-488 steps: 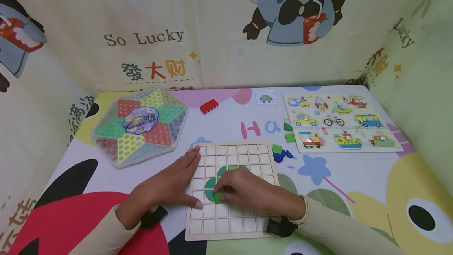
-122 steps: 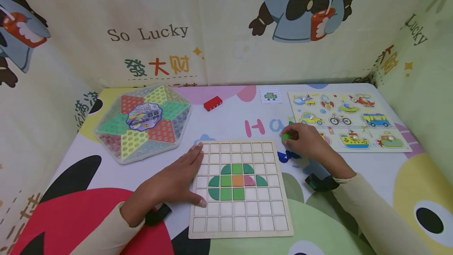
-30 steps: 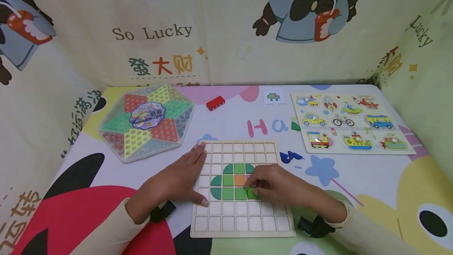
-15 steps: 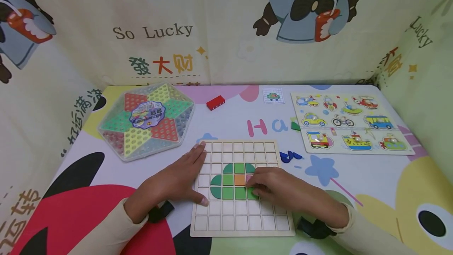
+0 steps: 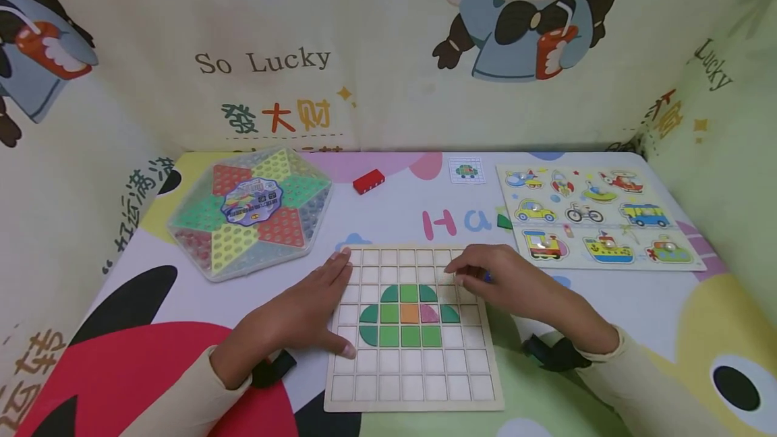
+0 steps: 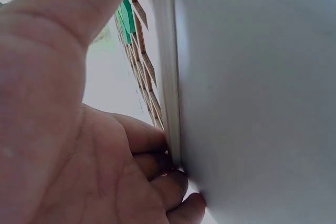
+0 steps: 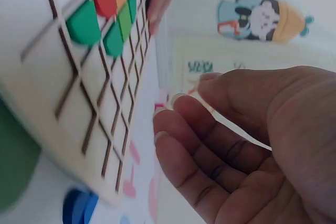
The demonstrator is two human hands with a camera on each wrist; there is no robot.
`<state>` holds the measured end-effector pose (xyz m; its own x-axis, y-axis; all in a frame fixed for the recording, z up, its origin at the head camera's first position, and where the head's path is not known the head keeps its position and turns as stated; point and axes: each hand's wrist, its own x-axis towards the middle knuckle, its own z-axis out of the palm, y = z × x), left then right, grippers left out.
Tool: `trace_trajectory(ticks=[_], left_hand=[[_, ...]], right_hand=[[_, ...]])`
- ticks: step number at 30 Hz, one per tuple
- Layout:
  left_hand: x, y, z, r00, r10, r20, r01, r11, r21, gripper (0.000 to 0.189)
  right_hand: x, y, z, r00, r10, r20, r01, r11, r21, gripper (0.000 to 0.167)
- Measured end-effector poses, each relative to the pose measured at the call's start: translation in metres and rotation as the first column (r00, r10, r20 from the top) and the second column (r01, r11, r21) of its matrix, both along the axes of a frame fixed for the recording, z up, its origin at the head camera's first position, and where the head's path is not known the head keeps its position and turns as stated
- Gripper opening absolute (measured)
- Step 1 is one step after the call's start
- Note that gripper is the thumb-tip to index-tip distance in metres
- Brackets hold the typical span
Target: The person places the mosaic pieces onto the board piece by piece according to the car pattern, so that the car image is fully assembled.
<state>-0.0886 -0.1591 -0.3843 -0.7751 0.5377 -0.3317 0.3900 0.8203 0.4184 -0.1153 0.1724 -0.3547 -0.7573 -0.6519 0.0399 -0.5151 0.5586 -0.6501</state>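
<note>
Twelve tiles (image 5: 409, 313) set lower-centre, we note left hand (image 5: 303, 305) spread, right hand (image 5: 512, 282) relaxed and empty, and judge picking blue pieces (image 7: 79, 206) next.

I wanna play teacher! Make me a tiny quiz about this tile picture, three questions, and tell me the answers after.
1. True or false: the red block lies off the grid board.
2. In the head view, what colour sits just right of the orange tile? A green, B pink, C blue.
3. Which hand touches the grid board's left edge?

Key: 1 true; 2 B, the pink tile; 3 the left hand.
</note>
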Motion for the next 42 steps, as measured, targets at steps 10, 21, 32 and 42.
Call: trace_trajectory(ticks=[10,21,32,42], left_hand=[[0.003,-0.001,0.0,1.0,0.006,-0.004,-0.006,1.0,-0.011,0.125],[0.002,-0.001,0.002,1.0,0.006,-0.019,-0.007,1.0,-0.03,0.125],[0.004,0.002,0.003,1.0,0.015,-0.021,-0.016,0.999,-0.034,0.125],[0.003,0.001,0.003,1.0,0.014,-0.014,-0.014,0.999,-0.031,0.126]], right_hand=[[-0.032,0.032,-0.01,0.979,-0.187,-0.08,0.186,0.982,-0.016,0.018],[-0.054,0.056,-0.007,0.913,-0.406,-0.051,0.408,0.911,0.055,0.019],[-0.075,0.066,-0.019,0.884,-0.467,-0.003,0.465,0.878,0.114,0.019],[-0.087,0.061,-0.023,0.887,-0.462,0.02,0.45,0.873,0.188,0.021]])
